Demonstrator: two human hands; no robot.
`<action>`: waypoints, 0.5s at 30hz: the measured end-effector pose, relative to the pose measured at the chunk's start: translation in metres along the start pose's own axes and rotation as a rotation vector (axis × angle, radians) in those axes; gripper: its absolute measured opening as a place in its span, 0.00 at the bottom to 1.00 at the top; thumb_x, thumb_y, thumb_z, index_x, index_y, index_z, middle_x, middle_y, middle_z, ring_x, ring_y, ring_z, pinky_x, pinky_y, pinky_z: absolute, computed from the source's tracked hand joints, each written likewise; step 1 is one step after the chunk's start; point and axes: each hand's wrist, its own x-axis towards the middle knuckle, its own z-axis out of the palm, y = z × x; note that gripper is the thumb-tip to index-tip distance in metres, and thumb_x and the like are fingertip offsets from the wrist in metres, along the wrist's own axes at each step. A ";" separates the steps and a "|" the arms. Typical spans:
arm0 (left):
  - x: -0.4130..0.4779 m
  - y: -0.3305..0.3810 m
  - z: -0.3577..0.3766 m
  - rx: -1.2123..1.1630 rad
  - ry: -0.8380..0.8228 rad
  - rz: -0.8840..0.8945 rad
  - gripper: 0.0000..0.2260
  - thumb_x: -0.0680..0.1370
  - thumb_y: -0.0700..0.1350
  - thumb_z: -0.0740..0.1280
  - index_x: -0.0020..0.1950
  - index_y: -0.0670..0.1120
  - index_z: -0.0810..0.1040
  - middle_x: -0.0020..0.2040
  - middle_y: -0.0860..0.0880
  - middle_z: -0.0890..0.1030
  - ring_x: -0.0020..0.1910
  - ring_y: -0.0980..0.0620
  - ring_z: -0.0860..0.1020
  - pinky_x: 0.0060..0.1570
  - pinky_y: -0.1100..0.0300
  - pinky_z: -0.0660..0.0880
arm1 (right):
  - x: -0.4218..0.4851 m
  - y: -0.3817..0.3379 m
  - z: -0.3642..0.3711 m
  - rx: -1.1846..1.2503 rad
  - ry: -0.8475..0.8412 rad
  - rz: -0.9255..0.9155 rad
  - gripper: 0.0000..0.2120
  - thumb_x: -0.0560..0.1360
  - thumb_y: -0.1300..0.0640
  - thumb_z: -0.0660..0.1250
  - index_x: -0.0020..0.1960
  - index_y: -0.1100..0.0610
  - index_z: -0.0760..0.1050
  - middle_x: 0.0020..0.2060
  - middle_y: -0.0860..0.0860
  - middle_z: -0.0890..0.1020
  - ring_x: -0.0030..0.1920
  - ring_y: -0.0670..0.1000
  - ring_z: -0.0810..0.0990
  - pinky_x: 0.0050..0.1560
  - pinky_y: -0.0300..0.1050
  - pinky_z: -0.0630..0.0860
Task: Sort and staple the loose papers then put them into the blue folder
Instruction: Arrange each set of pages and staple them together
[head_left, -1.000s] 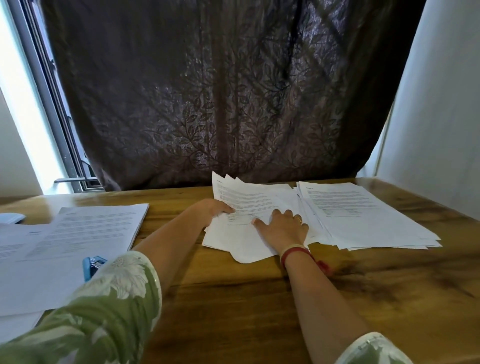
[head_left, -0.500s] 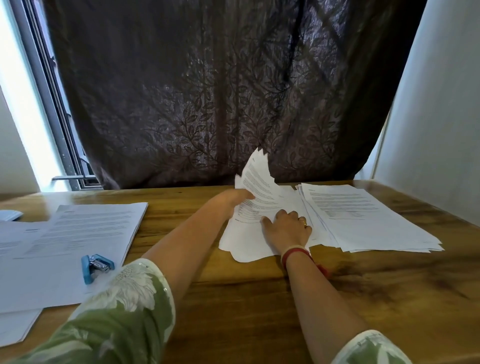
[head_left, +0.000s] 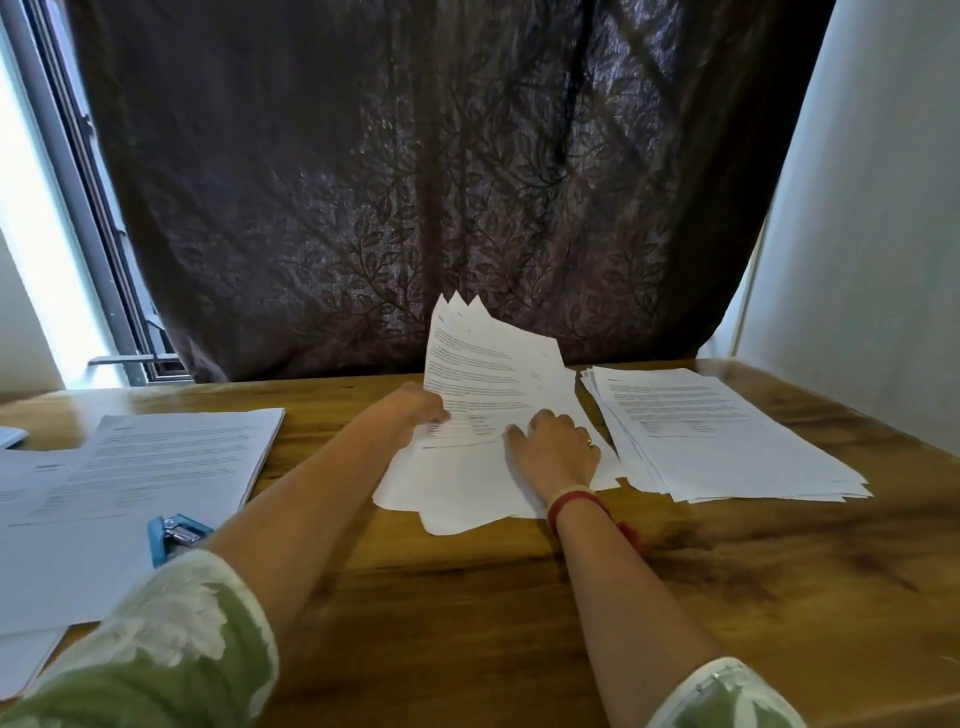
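Head view: the left hand (head_left: 421, 410) grips the left edge of a few lifted sheets (head_left: 493, 364), tilted up off the loose pile (head_left: 467, 499) at mid-table, while the right hand (head_left: 558, 452) lies relaxed on that pile, pinning it and grasping nothing. Done well, I judge, this step needs firm pinning and the fanned corners squared before the sheets go left to the stapler (head_left: 174, 535) on the sorted papers (head_left: 171, 457). I cannot make out the blue folder.

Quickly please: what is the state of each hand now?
Left hand: grips the lifted sheets by their edge.
Right hand: open, rests on the middle pile.
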 end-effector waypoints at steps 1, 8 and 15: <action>-0.003 -0.004 -0.012 0.001 0.017 0.016 0.18 0.78 0.32 0.66 0.68 0.39 0.74 0.66 0.44 0.76 0.65 0.43 0.74 0.64 0.54 0.70 | 0.000 -0.002 -0.002 0.047 0.038 -0.004 0.23 0.79 0.40 0.56 0.65 0.55 0.72 0.62 0.54 0.76 0.62 0.56 0.74 0.62 0.53 0.71; -0.053 -0.052 -0.097 -0.156 0.009 0.187 0.15 0.75 0.37 0.71 0.61 0.43 0.77 0.57 0.46 0.82 0.58 0.46 0.79 0.61 0.45 0.75 | 0.002 -0.006 -0.011 0.674 0.023 -0.019 0.30 0.73 0.37 0.66 0.69 0.51 0.68 0.66 0.51 0.74 0.65 0.56 0.74 0.64 0.59 0.73; -0.074 -0.095 -0.114 -0.383 -0.117 0.235 0.30 0.65 0.38 0.75 0.66 0.41 0.74 0.60 0.41 0.81 0.61 0.40 0.78 0.60 0.40 0.75 | -0.006 -0.023 -0.013 0.905 -0.624 0.047 0.11 0.75 0.49 0.70 0.55 0.50 0.77 0.54 0.52 0.83 0.54 0.55 0.82 0.59 0.56 0.77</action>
